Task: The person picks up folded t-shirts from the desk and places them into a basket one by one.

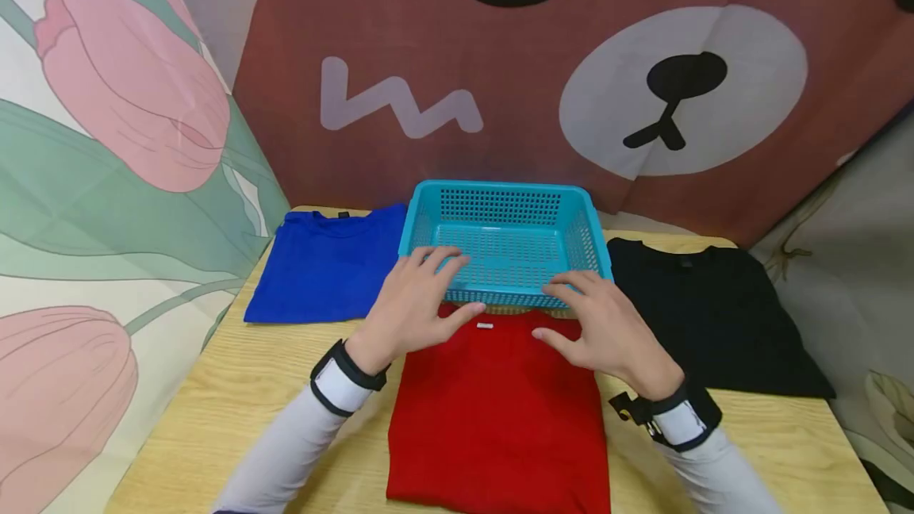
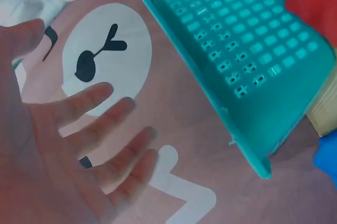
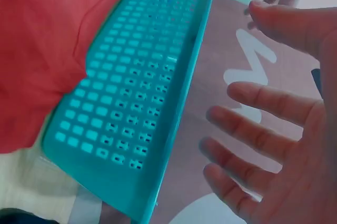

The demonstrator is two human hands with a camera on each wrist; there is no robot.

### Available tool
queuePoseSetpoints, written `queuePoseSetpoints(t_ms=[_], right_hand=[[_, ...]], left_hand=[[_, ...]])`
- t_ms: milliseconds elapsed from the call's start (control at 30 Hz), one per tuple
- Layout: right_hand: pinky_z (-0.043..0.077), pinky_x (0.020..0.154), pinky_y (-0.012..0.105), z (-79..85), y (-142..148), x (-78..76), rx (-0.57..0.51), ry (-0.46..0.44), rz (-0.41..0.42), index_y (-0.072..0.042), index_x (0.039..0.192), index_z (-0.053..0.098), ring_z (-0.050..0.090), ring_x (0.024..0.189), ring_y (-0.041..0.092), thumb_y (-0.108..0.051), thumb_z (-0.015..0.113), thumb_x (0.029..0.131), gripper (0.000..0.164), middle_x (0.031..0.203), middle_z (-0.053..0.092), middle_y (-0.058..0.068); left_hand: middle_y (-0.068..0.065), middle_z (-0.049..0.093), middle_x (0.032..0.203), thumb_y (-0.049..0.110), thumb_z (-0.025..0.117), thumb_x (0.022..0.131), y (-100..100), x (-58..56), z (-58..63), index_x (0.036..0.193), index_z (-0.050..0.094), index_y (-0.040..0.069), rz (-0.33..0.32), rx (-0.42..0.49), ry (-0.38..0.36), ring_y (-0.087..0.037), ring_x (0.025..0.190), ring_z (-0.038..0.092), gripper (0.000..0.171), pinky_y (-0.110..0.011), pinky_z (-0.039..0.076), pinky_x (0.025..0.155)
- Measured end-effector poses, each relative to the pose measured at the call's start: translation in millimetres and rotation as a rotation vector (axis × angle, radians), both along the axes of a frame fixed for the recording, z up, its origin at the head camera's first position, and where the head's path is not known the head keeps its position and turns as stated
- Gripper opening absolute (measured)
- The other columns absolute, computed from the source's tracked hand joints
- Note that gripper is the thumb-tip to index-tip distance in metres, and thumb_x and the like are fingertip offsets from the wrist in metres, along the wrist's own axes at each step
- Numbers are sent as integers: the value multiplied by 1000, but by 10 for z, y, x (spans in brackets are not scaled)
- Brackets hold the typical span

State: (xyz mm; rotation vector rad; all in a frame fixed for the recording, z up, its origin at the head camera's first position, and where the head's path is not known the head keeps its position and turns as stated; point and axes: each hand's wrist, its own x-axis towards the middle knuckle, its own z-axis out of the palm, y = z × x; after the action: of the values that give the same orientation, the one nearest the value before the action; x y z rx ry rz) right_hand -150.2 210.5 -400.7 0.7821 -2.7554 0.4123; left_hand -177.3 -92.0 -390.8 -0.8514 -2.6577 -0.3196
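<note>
A turquoise plastic basket (image 1: 500, 297) with perforated walls stands at the back of the table, nothing inside it. In front of it lies a folded red T-shirt (image 1: 500, 419), a small white label at its neckline. My left hand (image 1: 414, 304) hovers over the basket's front left corner, fingers spread and slightly bent. On the other side my right hand (image 1: 607, 327) hangs above the front right corner, its fingers likewise apart. In the left wrist view the palm and fingers (image 2: 100, 134) hold nothing. The right wrist view shows bare fingers (image 3: 258, 134) beside the basket rim.
A folded blue T-shirt (image 1: 328, 268) lies left of the basket, and a folded black T-shirt (image 1: 714, 316) lies to its right. All rest on a light wooden table (image 1: 207, 419). Behind the table hangs a brown cloth (image 1: 521, 101) with a bear print.
</note>
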Motion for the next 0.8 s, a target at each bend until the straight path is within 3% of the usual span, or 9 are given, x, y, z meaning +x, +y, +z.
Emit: queuePoseSetpoints(t_ms=[100, 233, 400, 633, 800], right_hand=[[57, 87, 45, -21, -44, 50, -5, -15, 4, -18, 122, 67, 59, 106, 19, -55, 77, 77, 59, 123, 64, 0], [60, 77, 37, -76, -69, 110, 12, -133, -11, -18, 126, 65, 60, 99, 16, -56, 77, 78, 62, 122, 65, 0], [61, 74, 37, -225, -41, 114, 47, -232, -50, -16, 129, 63, 61, 99, 18, -54, 78, 77, 66, 126, 65, 3], [60, 81, 45, -452, 15, 59, 62, -281, -84, -14, 135, 59, 61, 104, 21, -57, 78, 76, 76, 130, 62, 5], [55, 90, 53, -588, 87, 10, 70, -363, -107, -15, 143, 51, 57, 112, 26, -61, 78, 73, 88, 137, 56, 8]], left_hand=[[0, 57, 137, 67, 51, 90, -4, 64, -38, 134, 59, 20, -23, 26, 61, -24, 123, 52, 65, -43, 52, 93], [4, 69, 114, 56, 62, 88, -25, 147, -114, 113, 69, 21, -62, 69, 114, -16, 98, 61, 44, -31, 54, 79], [8, 71, 92, 52, 66, 88, -49, 205, -252, 100, 73, 21, -58, 85, 68, -9, 73, 61, 34, -22, 52, 64], [2, 74, 105, 54, 62, 91, -49, 213, -448, 112, 73, 16, -7, 17, -99, -14, 87, 69, 46, -28, 58, 68], [-4, 66, 126, 56, 61, 91, -16, 183, -598, 130, 62, 10, 21, -74, -226, -21, 107, 66, 60, -38, 58, 84]])
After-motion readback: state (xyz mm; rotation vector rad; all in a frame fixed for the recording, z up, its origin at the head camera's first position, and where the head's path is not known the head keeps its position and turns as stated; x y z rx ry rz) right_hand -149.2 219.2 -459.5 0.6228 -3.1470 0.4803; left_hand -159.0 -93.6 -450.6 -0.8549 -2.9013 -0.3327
